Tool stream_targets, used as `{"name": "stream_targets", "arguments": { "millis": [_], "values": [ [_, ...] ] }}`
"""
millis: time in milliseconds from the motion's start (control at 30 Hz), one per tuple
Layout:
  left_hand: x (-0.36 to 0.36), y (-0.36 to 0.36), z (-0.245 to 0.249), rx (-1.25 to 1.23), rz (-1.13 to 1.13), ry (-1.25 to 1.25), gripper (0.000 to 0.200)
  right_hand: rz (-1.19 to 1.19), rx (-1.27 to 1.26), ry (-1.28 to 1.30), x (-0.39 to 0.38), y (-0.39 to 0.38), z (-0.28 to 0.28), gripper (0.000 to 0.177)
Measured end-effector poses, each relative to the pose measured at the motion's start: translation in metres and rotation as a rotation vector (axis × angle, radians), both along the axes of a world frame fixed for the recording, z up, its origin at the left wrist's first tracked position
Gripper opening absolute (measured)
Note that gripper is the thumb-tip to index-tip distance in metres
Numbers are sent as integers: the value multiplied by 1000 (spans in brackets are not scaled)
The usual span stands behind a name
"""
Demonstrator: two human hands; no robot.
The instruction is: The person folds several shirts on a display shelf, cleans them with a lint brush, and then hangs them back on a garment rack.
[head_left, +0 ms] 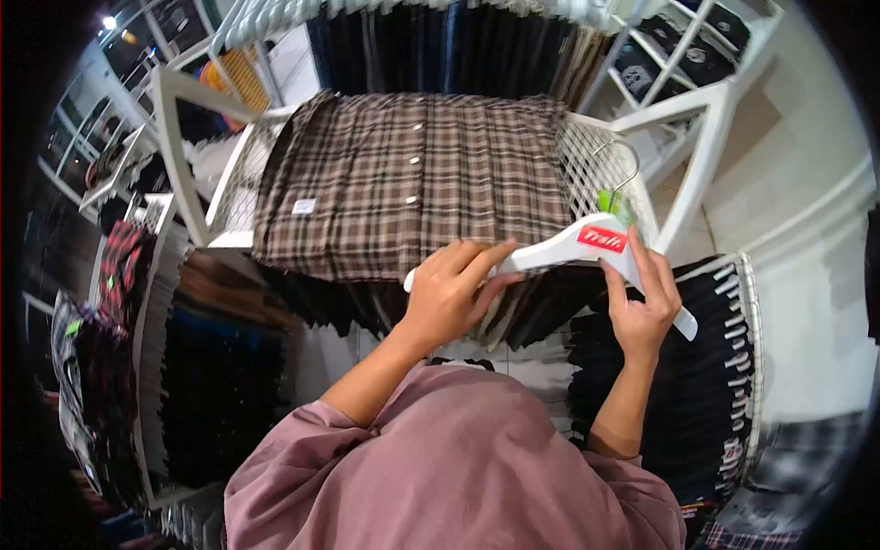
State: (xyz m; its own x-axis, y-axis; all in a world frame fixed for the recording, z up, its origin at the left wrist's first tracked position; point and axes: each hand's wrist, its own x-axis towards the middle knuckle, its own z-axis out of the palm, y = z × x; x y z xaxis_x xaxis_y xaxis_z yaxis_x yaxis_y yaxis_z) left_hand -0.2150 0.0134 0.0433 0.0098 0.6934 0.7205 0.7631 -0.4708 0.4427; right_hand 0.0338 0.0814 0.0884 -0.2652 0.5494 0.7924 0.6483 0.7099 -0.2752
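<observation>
A white hanger (550, 252) with a red label, a metal hook and a green tag near the hook is held level above the front edge of a shelf. My left hand (456, 291) is closed round its left arm. My right hand (643, 298) grips it by the red label, fingers on its right part. Behind it a brown plaid shirt (403, 183) lies folded on the white mesh shelf (240, 188), with buttons up the middle and a small white label at its lower left.
Dark garments (440, 50) hang on a rail behind the shelf. More hang at the left (220, 394) and right (678, 385). Cubbies with folded black items (660, 55) stand at the back right. A white wall (811, 275) bounds the right side.
</observation>
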Motion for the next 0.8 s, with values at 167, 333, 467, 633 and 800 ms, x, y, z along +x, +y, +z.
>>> {"name": "stream_targets", "arguments": {
  "millis": [167,333,467,633,800],
  "values": [
    [-81,-53,-49,-94,47,-47,35,108,-44,-11,-27,1,-46,60],
    [-129,-51,-86,-158,183,278,59,104,-109,-77,-41,-4,-73,60],
    [-136,-28,-94,-187,36,394,75,92,-119,-138,-53,-9,-83,61],
    [-143,-14,-90,-151,-49,531,71,58,-139,-157,-60,-17,-82,61],
    [-146,-9,-65,-145,-120,409,60,91,-153,-137,-68,-33,-82,57]
  ]
}}
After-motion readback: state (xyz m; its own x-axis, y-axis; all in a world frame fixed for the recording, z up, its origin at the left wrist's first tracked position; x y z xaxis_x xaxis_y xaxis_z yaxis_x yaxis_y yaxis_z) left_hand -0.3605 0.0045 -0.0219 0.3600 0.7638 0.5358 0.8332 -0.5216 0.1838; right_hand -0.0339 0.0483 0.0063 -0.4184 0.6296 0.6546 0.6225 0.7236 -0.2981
